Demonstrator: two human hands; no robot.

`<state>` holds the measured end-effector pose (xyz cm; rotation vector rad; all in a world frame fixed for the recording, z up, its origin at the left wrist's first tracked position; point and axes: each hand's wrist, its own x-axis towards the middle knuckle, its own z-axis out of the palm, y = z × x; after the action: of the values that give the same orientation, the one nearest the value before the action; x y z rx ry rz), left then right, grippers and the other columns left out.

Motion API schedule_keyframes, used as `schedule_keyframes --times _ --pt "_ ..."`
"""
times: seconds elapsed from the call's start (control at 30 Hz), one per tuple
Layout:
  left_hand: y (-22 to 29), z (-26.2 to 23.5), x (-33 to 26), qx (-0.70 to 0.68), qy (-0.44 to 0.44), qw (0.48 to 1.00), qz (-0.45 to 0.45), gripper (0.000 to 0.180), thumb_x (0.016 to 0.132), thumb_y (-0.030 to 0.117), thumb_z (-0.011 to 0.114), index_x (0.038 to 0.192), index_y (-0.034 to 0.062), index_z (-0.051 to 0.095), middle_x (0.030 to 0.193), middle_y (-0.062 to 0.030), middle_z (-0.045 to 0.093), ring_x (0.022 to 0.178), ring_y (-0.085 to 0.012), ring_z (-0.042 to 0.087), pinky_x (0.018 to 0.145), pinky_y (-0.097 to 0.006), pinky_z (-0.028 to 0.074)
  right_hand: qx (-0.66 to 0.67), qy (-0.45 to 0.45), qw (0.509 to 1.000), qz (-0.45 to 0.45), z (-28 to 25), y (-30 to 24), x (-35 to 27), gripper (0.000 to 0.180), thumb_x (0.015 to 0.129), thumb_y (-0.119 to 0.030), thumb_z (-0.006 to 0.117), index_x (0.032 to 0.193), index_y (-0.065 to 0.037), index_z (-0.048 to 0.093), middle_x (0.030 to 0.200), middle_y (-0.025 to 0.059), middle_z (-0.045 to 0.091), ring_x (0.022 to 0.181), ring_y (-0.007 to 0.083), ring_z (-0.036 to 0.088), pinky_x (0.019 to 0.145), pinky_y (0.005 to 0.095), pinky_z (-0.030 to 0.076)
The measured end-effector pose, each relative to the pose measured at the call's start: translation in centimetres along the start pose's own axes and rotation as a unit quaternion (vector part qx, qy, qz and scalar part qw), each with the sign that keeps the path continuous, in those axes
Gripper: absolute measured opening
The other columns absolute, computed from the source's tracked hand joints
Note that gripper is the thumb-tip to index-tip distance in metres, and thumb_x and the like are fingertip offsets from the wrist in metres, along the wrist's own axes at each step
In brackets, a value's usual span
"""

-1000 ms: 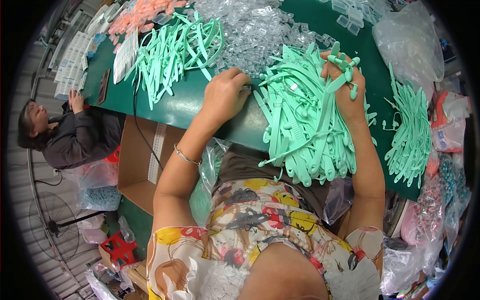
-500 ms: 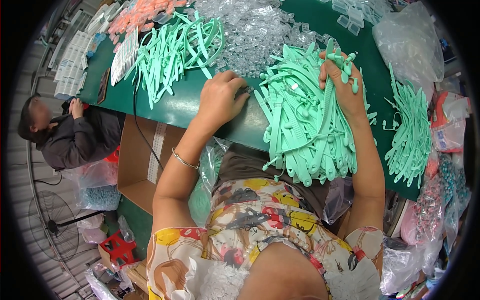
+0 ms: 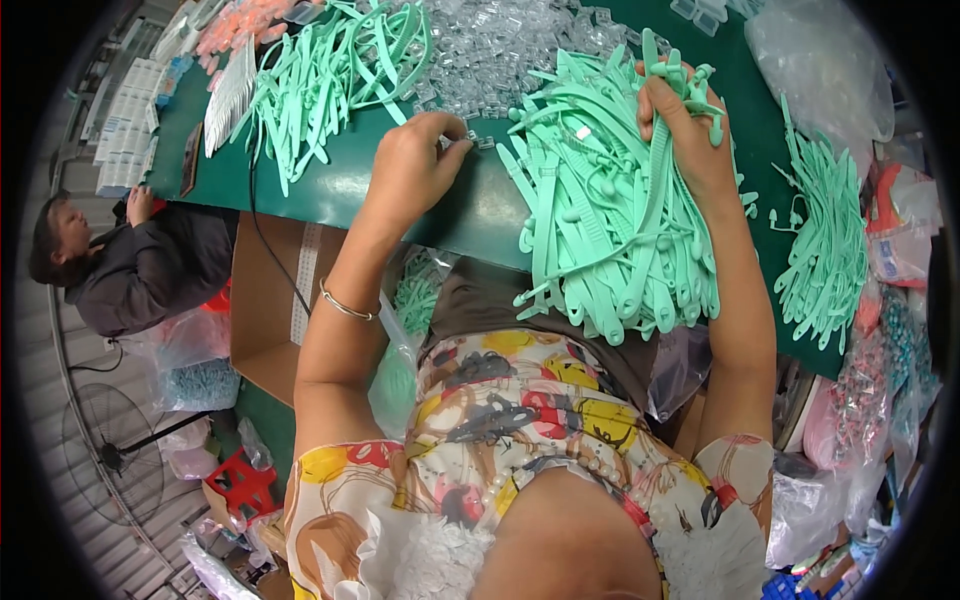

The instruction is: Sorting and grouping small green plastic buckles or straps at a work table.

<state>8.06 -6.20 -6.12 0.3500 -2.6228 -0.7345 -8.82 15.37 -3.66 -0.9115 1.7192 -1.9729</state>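
Observation:
My left hand (image 3: pixel 415 165) rests at the table just short of the clear plastic heap, its fingers curled and thumb drawn in on a small clear plastic piece (image 3: pixel 447 143). A few more such pieces (image 3: pixel 482 142) lie by the fingertips. In my right hand (image 3: pixel 692 130) are several mint-green toothed plastic straps (image 3: pixel 657 165) with plug-like ends, gripped between thumb and fingers. That hand is over the right side of a big pile of the same straps (image 3: pixel 600 230), which reaches past the table's near edge.
Behind lies a heap of clear plastic pieces (image 3: pixel 510 50). Other green straps are piled at left (image 3: pixel 320 90) and far right (image 3: pixel 820 240). A cardboard box (image 3: pixel 265 300) stands below the table (image 3: pixel 350 185). To the left a person (image 3: pixel 140 265) sits; a fan (image 3: pixel 112 455) stands nearby.
The whole view has shifted slightly. My left thumb has come in toward the fingers, and small clear pieces now show at the fingertips. The right hand keeps hold of the straps.

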Motion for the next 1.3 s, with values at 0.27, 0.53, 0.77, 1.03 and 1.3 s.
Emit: schedule_keyframes --times 0.27,0.53,0.77,1.03,1.3 --pt "1.9 0.2 0.7 -0.476 -0.055 0.853 -0.206 0.012 0.080 0.010 0.063 0.087 0.0005 0.061 0.077 -0.0021 0.062 0.060 -0.0051 0.048 0.054 -0.018 0.039 -0.031 -0.021 0.999 -0.016 -0.5 0.3 0.0 0.023 0.086 -0.020 0.058 0.090 0.002 0.060 0.064 0.0002 0.052 0.058 0.0072 0.047 0.060 0.0226 0.039" --pt "4.5 2.3 2.9 -0.669 -0.081 0.711 -0.199 0.014 0.082 0.006 0.062 0.095 0.0004 0.058 0.089 -0.0101 0.064 0.061 -0.0073 0.052 0.055 -0.018 0.041 -0.079 -0.039 0.996 -0.006 -0.3 -0.5 -0.7 0.016 0.079 -0.015 0.064 0.079 0.001 0.063 0.060 0.0009 0.053 0.055 0.0074 0.047 0.053 0.0230 0.036" --pt "7.1 4.0 4.0 -0.493 0.074 0.863 -0.081 0.013 0.080 0.001 0.064 0.093 -0.0020 0.061 0.083 -0.0058 0.064 0.066 -0.0092 0.059 0.059 -0.020 0.047 -0.067 -0.038 0.996 0.039 -0.3 -1.3 -0.7 0.022 0.077 -0.022 0.064 0.077 0.000 0.063 0.059 0.0008 0.053 0.056 0.0076 0.047 0.054 0.0231 0.036" --pt "7.2 5.1 4.4 -0.292 0.163 0.938 0.090 0.014 0.077 -0.003 0.066 0.091 -0.0019 0.061 0.085 -0.0062 0.063 0.070 -0.0112 0.064 0.060 -0.020 0.051 -0.013 -0.048 0.996 0.068 -0.5 -1.0 -0.4 0.025 0.077 -0.023 0.064 0.076 0.002 0.062 0.060 0.0020 0.054 0.054 0.0074 0.047 0.055 0.0229 0.036" --pt "7.5 5.1 4.3 -0.177 0.219 0.944 0.169 0.017 0.074 -0.005 0.067 0.089 0.0012 0.062 0.087 -0.0076 0.063 0.071 -0.0118 0.063 0.059 -0.020 0.051 -0.016 -0.028 0.997 0.070 -0.2 -1.0 -0.5 0.024 0.077 -0.022 0.065 0.078 0.002 0.062 0.067 0.0032 0.058 0.054 0.0069 0.047 0.054 0.0227 0.038"
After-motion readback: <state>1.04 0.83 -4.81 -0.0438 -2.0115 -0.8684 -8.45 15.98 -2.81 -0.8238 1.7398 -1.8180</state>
